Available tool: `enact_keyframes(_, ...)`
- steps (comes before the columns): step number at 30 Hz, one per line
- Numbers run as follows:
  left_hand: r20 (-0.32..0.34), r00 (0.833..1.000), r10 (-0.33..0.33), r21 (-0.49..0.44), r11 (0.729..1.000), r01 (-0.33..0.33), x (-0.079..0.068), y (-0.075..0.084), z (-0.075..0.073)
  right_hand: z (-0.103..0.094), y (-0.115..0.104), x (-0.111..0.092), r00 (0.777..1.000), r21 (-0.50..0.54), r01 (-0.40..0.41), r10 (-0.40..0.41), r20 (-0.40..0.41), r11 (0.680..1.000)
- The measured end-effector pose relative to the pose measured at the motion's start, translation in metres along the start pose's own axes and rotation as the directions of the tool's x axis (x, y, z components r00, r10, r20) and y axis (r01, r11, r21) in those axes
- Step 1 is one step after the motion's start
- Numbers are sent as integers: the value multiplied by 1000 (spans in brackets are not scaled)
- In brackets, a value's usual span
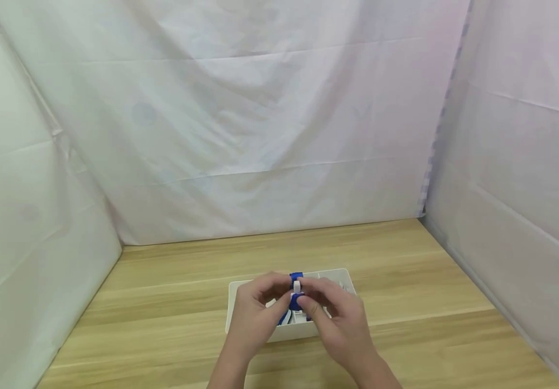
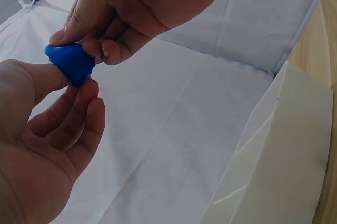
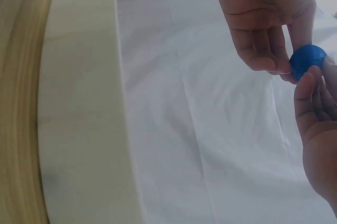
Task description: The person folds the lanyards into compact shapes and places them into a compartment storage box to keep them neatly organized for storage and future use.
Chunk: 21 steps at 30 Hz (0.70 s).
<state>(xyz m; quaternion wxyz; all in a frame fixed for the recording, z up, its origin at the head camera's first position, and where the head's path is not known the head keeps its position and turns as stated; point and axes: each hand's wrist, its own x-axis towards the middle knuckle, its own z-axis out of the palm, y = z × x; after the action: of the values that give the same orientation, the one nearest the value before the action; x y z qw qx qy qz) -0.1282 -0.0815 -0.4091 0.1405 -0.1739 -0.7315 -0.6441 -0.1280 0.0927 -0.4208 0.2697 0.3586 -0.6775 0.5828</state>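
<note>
Above the box, both hands pinch a small blue-and-white piece (image 1: 297, 301) between thumbs and fingertips. My left hand (image 1: 254, 310) grips its left side, and my right hand (image 1: 339, 313) grips the right side. A white tab stands up from it in the head view. In the left wrist view the blue part (image 2: 73, 63) looks like a short cap with a wavy edge. The right wrist view shows the same blue part (image 3: 307, 59) as rounded, with fingertips at its edge. Fingers cover much of the piece.
A white divided box (image 1: 245, 339) sits on the wooden table (image 1: 162, 302) under the hands, with blue and white parts inside. White cloth (image 1: 260, 119) hangs behind the table and along both sides.
</note>
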Motion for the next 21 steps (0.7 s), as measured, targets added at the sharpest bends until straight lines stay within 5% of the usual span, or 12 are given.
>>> enact_keyframes(8,53,987,151,0,988,-151,0,-3,0,-6,-4,5,997,-60,-53,50,-53,997)
enact_keyframes(15,107,970,220,41,974,-225,1,-3,0,-10,-5,5,992,-38,-127,127,3,991)
enact_keyframes(21,140,962,234,66,967,-245,-1,-7,-2,-15,-8,3,945,-50,-315,318,77,948)
